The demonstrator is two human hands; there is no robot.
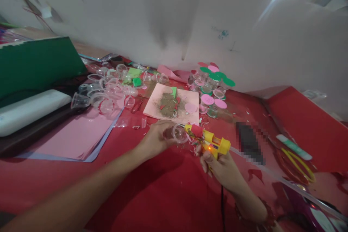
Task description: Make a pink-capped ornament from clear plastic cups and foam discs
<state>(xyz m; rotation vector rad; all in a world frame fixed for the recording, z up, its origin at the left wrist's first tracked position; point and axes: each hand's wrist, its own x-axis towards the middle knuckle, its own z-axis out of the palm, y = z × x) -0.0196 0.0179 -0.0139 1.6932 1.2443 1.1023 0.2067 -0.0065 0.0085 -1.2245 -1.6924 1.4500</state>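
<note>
My left hand (157, 138) is closed around a small clear plastic cup (180, 133), whose round rim faces right. In my right hand (214, 165) is a yellow hot glue gun (211, 140) with a red band and a lit orange light. Its nozzle is at the cup's rim; whether it touches I cannot tell. A clear glue stick (241, 156) trails from the gun's back. Just beyond the hands lies a pale pink sheet (153, 105) bearing a heap of brown grainy material (169, 105), paper scraps and a pink paper disc (190, 107).
Several clear cups (106, 90) lie in a pile at the left, beside pink paper sheets (73, 132). More cups topped with green and pink discs (214, 76) stand at the back right. Yellow-handled scissors (297, 165) and a capped tube (293, 146) lie at the right.
</note>
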